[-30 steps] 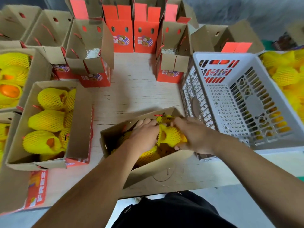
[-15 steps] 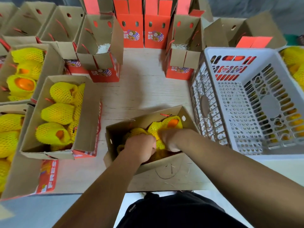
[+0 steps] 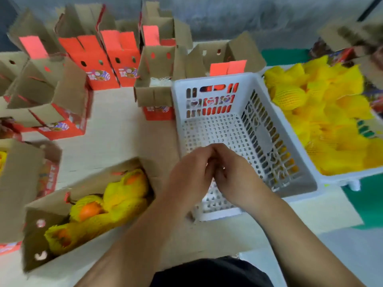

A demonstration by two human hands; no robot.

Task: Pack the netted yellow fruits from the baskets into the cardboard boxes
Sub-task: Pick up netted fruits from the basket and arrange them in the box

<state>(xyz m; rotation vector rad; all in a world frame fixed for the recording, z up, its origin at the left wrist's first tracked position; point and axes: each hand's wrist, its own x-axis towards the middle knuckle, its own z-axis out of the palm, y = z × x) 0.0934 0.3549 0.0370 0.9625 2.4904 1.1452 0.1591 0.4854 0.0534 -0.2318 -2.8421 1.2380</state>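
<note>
Over the empty white basket (image 3: 244,129) your left hand (image 3: 190,175) and right hand (image 3: 234,177) meet, fingers curled together; whether they pinch anything I cannot tell. Netted fruits (image 3: 323,125) fill the far right basket, well apart, so reaching across may snag the near cardboard box (image 3: 87,206).

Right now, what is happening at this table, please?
A person is packing netted yellow fruits into a cardboard box, which already holds several. Both hands, left hand and right hand, are together in front of the empty white basket, holding no fruit. A second basket on the right is full of fruits. Empty boxes wait behind.
</note>
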